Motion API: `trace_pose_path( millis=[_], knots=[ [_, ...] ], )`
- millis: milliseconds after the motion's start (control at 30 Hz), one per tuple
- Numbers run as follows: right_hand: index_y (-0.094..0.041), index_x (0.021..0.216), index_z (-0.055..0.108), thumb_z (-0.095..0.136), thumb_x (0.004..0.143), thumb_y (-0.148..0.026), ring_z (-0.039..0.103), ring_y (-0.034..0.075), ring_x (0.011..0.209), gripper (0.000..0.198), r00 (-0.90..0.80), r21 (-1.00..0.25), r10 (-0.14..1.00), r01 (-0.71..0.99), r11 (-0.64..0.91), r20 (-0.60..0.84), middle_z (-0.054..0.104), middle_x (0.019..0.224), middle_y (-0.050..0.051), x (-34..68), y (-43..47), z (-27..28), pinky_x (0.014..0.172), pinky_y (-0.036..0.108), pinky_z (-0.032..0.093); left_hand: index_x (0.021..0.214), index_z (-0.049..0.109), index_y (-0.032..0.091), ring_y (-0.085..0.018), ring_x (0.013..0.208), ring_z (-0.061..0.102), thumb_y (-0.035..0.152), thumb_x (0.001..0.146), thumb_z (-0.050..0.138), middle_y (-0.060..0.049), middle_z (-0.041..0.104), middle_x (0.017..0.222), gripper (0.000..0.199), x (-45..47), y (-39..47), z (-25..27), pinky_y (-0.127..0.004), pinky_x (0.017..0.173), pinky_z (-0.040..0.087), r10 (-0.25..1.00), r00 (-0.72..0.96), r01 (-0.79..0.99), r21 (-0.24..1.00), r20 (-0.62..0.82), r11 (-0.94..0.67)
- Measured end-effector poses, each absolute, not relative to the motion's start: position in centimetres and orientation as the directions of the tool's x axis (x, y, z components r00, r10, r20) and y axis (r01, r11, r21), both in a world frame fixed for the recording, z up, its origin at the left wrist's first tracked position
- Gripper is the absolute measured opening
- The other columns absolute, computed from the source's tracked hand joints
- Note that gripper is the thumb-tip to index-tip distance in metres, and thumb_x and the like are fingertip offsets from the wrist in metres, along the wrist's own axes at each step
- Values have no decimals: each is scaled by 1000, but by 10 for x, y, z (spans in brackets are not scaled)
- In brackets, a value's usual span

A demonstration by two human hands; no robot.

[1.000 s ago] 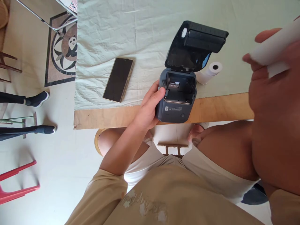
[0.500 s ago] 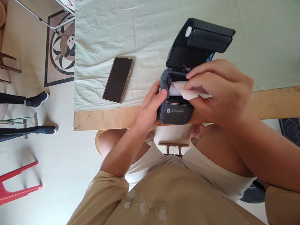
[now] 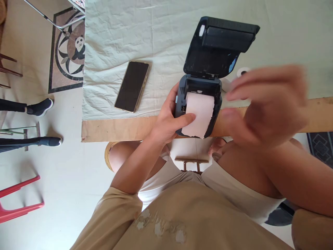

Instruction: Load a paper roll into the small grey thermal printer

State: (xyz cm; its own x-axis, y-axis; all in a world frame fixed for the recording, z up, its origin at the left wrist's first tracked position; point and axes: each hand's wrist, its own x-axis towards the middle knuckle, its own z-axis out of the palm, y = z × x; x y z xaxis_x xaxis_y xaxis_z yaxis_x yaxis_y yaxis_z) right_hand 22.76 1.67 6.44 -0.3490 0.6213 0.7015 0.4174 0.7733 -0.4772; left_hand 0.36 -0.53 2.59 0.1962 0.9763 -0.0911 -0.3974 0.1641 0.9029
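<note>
While gripped along the left side by the left hand (image 3: 169, 121), shows as a printer (image 3: 204, 83) over the desk's (image 3: 122, 127) near edge, with tearable-looking paper (image 3: 200, 111) under the thumb. Looks light, hard-shelled; best held by the body, not the raised lid (image 3: 208, 52). To the right, a blurred, loosely open right hand (image 3: 270, 107).

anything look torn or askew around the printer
Yes, slightly: the paper strip draped over the front of the open portable printer has a ragged free end, as if torn by hand. Nothing looks spilled.
</note>
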Motion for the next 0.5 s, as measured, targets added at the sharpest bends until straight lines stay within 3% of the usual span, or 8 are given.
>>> trace_pose_path(
  millis=[67,133,200,267,367,500],
  knots=[
    [-54,151,70,64,112,-40,60,32,159,42,-226,-586,730,468,662,644,68,156,0,232,23,74,82,43,71,148,69,35,-33,138,78,45,81,100,-3,79,148,74,2,-6,23,-42,114,67,975,213,-380,913,-70,148],
    [-58,165,59,56,115,-47,53,34,170,51,-165,-697,839,487,526,518,54,175,-5,232,27,81,78,45,74,153,67,36,-33,142,76,48,81,101,-3,76,154,81,1,-6,21,-42,116,65,978,205,-370,921,-48,123],
    [-54,162,60,52,115,-54,67,34,155,47,-135,-751,891,491,440,434,53,175,-3,229,29,81,74,48,75,159,63,38,-34,141,77,53,79,102,-3,75,156,90,2,-8,21,-42,112,66,982,185,-349,931,-44,108],
    [-46,141,72,54,115,-55,78,29,125,34,-118,-749,883,485,451,455,68,155,2,225,31,76,68,46,73,162,60,40,-35,137,78,55,77,103,-4,76,154,97,3,-9,22,-41,104,68,983,167,-322,939,-71,122],
    [-34,107,76,66,111,-45,75,19,91,15,-220,-678,797,428,597,562,78,128,4,223,34,63,57,37,62,161,60,41,-33,131,80,48,78,104,-3,77,151,94,3,-10,26,-37,96,68,980,166,-333,928,-114,164],
    [-29,103,76,76,104,-28,72,13,86,1,-344,-590,703,384,710,623,75,137,6,227,39,51,53,30,55,162,57,40,-34,137,78,45,78,106,-3,75,155,98,1,-9,25,-39,100,68,980,175,-387,908,-100,162]
  ],
)
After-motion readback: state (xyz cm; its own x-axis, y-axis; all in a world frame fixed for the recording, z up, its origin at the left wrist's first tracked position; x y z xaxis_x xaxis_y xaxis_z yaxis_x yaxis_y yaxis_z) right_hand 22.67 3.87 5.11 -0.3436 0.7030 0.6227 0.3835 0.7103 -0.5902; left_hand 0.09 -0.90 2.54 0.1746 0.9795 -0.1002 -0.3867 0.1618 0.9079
